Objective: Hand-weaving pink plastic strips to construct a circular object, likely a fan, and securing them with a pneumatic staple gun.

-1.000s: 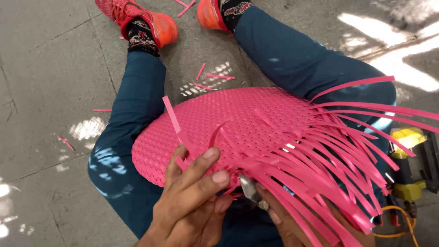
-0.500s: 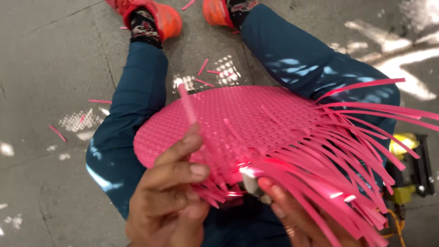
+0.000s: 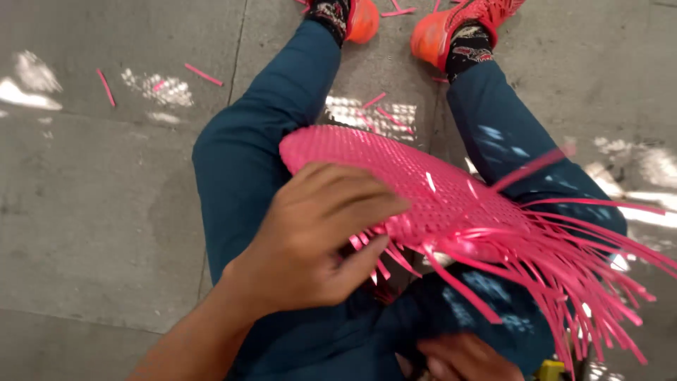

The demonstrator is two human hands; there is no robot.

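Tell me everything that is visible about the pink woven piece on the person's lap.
The pink woven piece is a flat, rounded mat of thin, glossy strips that look like plastic. Its left part is tightly woven; to the right and along the near edge, many loose strip ends fan out unwoven. It lies tilted across the legs in blue trousers. The left hand grips its near edge, fingers on top. The right hand is below, apart from it.

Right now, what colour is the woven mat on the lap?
Bright pink woven mat, loose pink strips trailing off it; head view, the only one.

The woven mat [image 3: 416, 176] lies on the lap, loose strips [image 3: 564, 275] trailing right; left hand [image 3: 310, 240] on its near edge, shoes [image 3: 437, 28] far.
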